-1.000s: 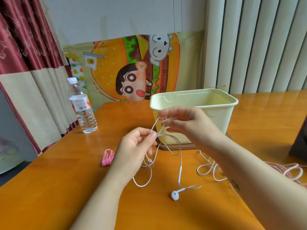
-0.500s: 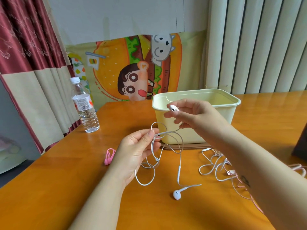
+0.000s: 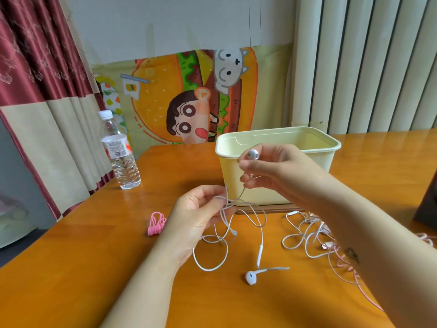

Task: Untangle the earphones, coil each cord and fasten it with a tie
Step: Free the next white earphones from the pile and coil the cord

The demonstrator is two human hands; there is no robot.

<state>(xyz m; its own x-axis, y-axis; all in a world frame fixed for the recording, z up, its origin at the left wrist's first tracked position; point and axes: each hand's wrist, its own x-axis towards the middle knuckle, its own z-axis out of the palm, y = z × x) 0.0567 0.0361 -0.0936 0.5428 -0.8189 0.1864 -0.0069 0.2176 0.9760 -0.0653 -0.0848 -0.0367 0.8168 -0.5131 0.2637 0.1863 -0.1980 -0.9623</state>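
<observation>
Above the middle of the worktop (image 3: 89,261), both hands work on the white earphones (image 3: 260,250). The left hand (image 3: 198,218) pinches the knot (image 3: 228,202) of crossing cords between thumb and fingers. The right hand (image 3: 281,171), a little farther and higher, grips one earbud (image 3: 252,154), and its cord goes down to the knot. The other earbud (image 3: 250,277) lies near on the worktop among loose loops.

I judge the task is at its beginning: this cord is not yet free, nothing is coiled, and no tie is used. The pink ties (image 3: 156,223) lie in a bunch left of the left hand. On the right, partly under the right forearm, a second heap of cords (image 3: 305,235), white and pink, is also tangled. A cream bin (image 3: 335,146) stands just behind the hands and leaves little room on the far side. A water bottle (image 3: 120,152) stands far left, well apart.
</observation>
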